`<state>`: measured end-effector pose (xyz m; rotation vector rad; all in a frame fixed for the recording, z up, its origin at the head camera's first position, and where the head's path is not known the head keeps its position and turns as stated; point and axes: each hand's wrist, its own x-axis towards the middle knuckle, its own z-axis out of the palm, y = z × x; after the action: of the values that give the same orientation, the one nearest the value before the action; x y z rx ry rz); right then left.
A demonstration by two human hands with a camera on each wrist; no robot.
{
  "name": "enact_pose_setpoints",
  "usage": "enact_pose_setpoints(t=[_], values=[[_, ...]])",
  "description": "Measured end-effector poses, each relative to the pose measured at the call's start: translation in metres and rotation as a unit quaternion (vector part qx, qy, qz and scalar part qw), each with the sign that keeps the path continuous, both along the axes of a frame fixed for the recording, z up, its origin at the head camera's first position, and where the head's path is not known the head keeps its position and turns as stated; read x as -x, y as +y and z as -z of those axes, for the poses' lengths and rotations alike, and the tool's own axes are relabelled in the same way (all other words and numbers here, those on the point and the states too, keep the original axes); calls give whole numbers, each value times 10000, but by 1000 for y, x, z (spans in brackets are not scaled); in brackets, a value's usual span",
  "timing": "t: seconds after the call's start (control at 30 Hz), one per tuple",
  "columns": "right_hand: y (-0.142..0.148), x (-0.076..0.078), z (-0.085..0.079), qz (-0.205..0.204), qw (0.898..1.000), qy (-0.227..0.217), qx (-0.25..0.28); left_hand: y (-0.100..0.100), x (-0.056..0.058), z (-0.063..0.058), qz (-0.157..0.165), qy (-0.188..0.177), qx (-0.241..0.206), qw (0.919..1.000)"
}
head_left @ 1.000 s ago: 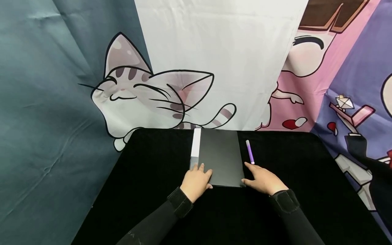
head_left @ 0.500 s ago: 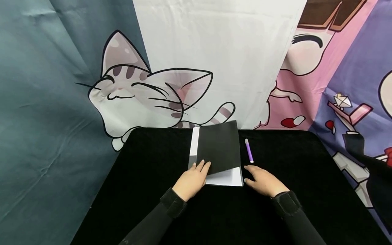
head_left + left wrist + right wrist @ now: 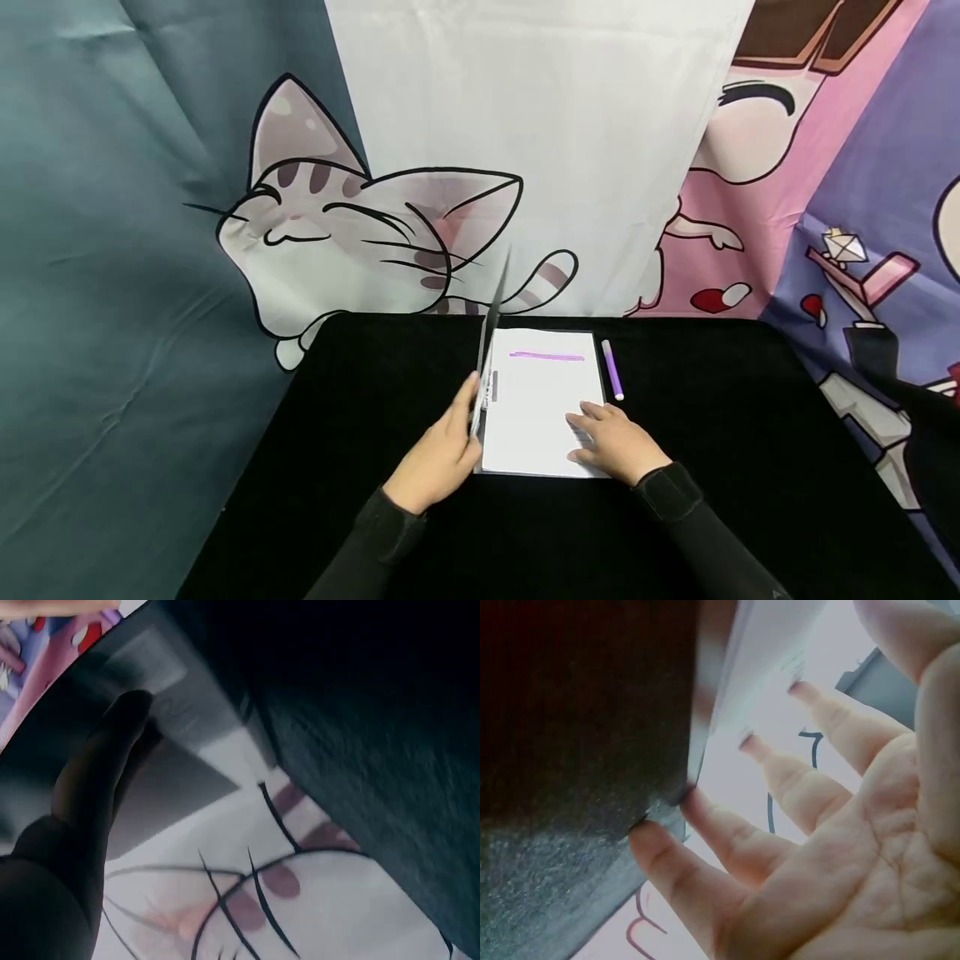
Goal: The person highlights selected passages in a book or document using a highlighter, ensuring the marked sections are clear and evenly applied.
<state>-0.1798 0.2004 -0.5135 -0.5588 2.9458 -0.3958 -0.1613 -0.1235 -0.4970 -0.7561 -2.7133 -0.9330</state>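
Note:
A dark grey file folder lies on the black table, its cover [image 3: 495,304] standing nearly upright along the left side. Inside is white paper [image 3: 543,417] with a purple stroke [image 3: 547,357] near the top. My left hand [image 3: 435,454] is against the outside of the cover, fingers extended; in the left wrist view a straight, shadowed finger [image 3: 112,761] lies along the grey cover. My right hand [image 3: 618,442] rests over the paper's right edge with spread fingers, palm visible in the right wrist view. A purple marker [image 3: 612,371] lies right of the folder.
The black cloth-covered table [image 3: 712,375] ends at a printed curtain [image 3: 615,125] with a cartoon cat, close behind the folder. More of this cartoon fabric hangs on the left and right sides.
The folder's cover has swung up and leftward from lying flat, uncovering the paper. My left hand moved left and turned with it. My right hand shifted left onto the paper; the marker stayed put.

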Motion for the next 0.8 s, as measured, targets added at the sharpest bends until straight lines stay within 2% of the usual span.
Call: enact_pose_setpoints(t=[0.07,0.13,0.2,0.23,0.3,0.37,0.5,0.63,0.73,0.8], values=[[-1,-2,-1,44,9999,-32,-103,-8,-4,-3,-208,586,-178,9979],[-2,-4,-2,78,9999,-36,-130,-16,-8,-7,-438,1524,-247,9870],[-1,-5,-3,125,9999,-1,-106,-24,-10,-13,-773,2478,-177,9656],[-1,-5,-2,147,9998,17,-94,-28,-11,-16,-955,2844,-136,9538],[1,-4,0,152,9998,83,-119,-36,-14,-21,-1327,3272,-53,9356],[3,-3,4,135,9997,138,-146,-46,-18,-25,-1701,3227,85,9311],[4,0,7,108,9995,218,-205,-67,-25,-28,-2260,2615,308,9379],[3,2,8,127,9994,182,-265,-86,-28,-25,-2700,1933,564,9416],[3,2,9,165,9992,143,-335,-96,-24,-18,-2869,1359,1013,9429],[4,1,11,197,9990,123,-373,-99,-20,-11,-2857,959,1363,9437]])
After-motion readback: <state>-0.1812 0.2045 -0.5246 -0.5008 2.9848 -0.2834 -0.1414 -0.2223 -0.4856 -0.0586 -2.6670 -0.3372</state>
